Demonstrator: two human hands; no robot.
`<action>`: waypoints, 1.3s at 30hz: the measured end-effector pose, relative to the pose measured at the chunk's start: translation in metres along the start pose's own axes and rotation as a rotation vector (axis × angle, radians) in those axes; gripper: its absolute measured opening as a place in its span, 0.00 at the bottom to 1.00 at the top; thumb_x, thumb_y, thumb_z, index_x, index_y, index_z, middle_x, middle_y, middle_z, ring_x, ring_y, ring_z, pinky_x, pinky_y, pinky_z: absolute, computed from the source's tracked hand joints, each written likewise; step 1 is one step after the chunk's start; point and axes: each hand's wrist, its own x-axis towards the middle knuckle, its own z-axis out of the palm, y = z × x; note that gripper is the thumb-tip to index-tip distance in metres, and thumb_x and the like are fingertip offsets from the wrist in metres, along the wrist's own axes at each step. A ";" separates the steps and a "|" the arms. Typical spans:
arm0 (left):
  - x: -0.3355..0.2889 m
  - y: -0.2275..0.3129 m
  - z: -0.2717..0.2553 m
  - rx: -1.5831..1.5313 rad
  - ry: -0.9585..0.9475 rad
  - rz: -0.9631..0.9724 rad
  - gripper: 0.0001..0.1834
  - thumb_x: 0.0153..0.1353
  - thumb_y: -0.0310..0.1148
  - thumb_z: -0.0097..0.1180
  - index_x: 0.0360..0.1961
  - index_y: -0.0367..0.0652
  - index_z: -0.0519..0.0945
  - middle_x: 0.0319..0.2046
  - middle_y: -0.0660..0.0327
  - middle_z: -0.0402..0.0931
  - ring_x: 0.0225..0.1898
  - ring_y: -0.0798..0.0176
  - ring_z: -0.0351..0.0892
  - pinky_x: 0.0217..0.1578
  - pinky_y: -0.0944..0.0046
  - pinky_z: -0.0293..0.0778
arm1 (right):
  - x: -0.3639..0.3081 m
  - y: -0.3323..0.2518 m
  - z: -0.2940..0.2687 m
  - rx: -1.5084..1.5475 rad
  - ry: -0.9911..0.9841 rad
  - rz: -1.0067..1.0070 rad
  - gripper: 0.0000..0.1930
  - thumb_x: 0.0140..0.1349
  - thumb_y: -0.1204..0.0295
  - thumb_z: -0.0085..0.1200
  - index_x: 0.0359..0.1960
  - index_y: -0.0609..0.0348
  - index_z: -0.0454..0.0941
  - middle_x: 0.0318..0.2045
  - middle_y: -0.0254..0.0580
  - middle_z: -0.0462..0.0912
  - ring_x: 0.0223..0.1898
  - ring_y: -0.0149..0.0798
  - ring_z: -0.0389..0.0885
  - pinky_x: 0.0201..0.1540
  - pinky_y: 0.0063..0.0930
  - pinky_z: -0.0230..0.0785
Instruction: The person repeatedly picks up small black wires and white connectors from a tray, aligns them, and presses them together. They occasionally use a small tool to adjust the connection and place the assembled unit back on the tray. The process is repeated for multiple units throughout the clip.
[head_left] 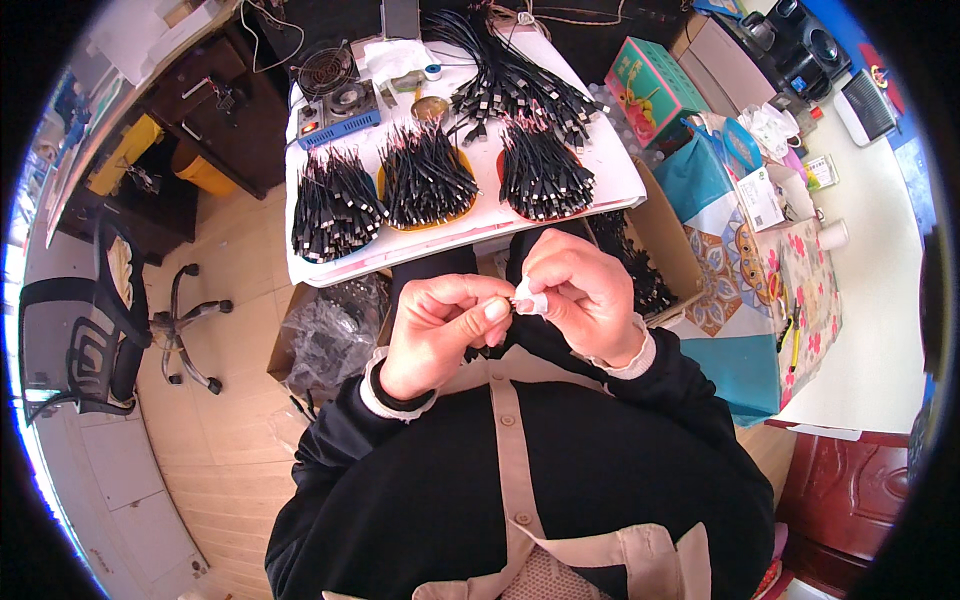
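Observation:
Close in front of my body, just off the near edge of the white table (400, 258), my two hands meet fingertip to fingertip. My left hand (440, 325) pinches a tiny dark piece, too small to name, between thumb and forefinger. My right hand (592, 290) is closed against the same spot, and a white wrap or scrap (533, 299) shows at its fingertips; I cannot tell which. Beyond them lie bundles of short black cables with plug ends and pinkish wires: a left bundle (332, 205), a middle bundle (425, 178) on a yellow plate and a right bundle (543, 172) on a reddish plate.
At the table's back are a blue-based device (340, 125), a small fan (327, 66), a round tin (430, 108) and a cable pile (500, 85). Below stand a box with clear plastic (335, 335) and a cardboard box (675, 240) of black cables. A cluttered side table (880, 330) is right.

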 end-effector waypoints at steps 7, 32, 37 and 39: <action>0.006 0.010 -0.004 0.060 0.061 -0.096 0.09 0.66 0.27 0.55 0.44 0.35 0.80 0.26 0.64 0.78 0.24 0.78 0.69 0.24 0.78 0.62 | -0.001 0.010 0.010 0.245 0.084 0.208 0.03 0.61 0.80 0.57 0.34 0.66 0.75 0.34 0.37 0.75 0.32 0.25 0.73 0.33 0.17 0.67; 0.291 -0.004 -0.206 1.764 0.045 -0.012 0.06 0.52 0.28 0.59 0.28 0.36 0.80 0.26 0.45 0.78 0.32 0.41 0.79 0.36 0.51 0.76 | -0.060 0.169 0.004 0.327 -0.296 0.769 0.08 0.63 0.71 0.55 0.38 0.64 0.79 0.29 0.36 0.82 0.28 0.25 0.76 0.33 0.20 0.69; 0.302 -0.014 -0.210 1.844 0.052 -0.069 0.07 0.51 0.29 0.62 0.27 0.34 0.82 0.26 0.47 0.79 0.31 0.45 0.80 0.35 0.55 0.75 | -0.060 0.176 0.004 0.401 -0.302 0.789 0.08 0.62 0.71 0.54 0.37 0.63 0.79 0.28 0.39 0.82 0.27 0.28 0.77 0.32 0.24 0.70; 0.302 -0.016 -0.211 1.861 0.023 -0.002 0.07 0.51 0.28 0.62 0.27 0.34 0.82 0.25 0.47 0.79 0.31 0.45 0.80 0.35 0.54 0.75 | -0.060 0.177 0.004 0.392 -0.332 0.787 0.08 0.61 0.71 0.54 0.37 0.64 0.79 0.28 0.40 0.82 0.27 0.30 0.78 0.33 0.24 0.70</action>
